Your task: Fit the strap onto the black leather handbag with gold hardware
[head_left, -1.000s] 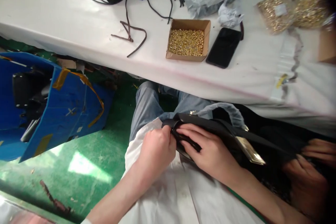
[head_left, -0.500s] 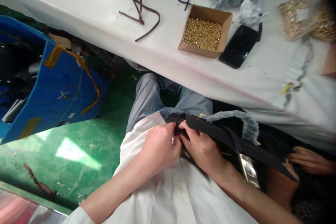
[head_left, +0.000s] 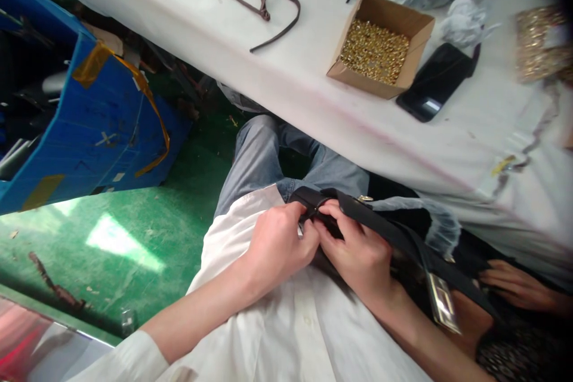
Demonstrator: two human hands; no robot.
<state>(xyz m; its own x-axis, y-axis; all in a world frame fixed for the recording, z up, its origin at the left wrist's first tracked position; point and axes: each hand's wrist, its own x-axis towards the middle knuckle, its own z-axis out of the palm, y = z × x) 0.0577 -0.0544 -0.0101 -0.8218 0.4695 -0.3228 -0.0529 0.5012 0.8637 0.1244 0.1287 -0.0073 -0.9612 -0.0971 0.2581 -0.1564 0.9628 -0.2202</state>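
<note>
A black leather handbag point(head_left: 389, 224) lies across my lap, with a gold-coloured metal clasp point(head_left: 443, 301) hanging on its right side. Its handle point(head_left: 441, 221) is wrapped in clear plastic. At the left end of the bag, my left hand point(head_left: 284, 245) is closed in a pinch on the black leather edge. Close beside it, my right hand point(head_left: 358, 250) grips the same part, its thumb and fingertips pressed together under the flap. Whatever small part lies between the fingertips is hidden.
On the white-covered table point(head_left: 313, 89) stands a cardboard box point(head_left: 414, 42) of small gold pieces. A phone point(head_left: 436, 80), brown cord point(head_left: 295, 15) and bags of gold pieces point(head_left: 539, 45) lie around it. A blue bin point(head_left: 116, 113) stands left. Another person's hand point(head_left: 514, 286) is at right.
The view has shifted, so the table things appear further right. My hands stay on the bag's left end, with the right fingers slightly rearranged. The bag's flap has tilted a little.
</note>
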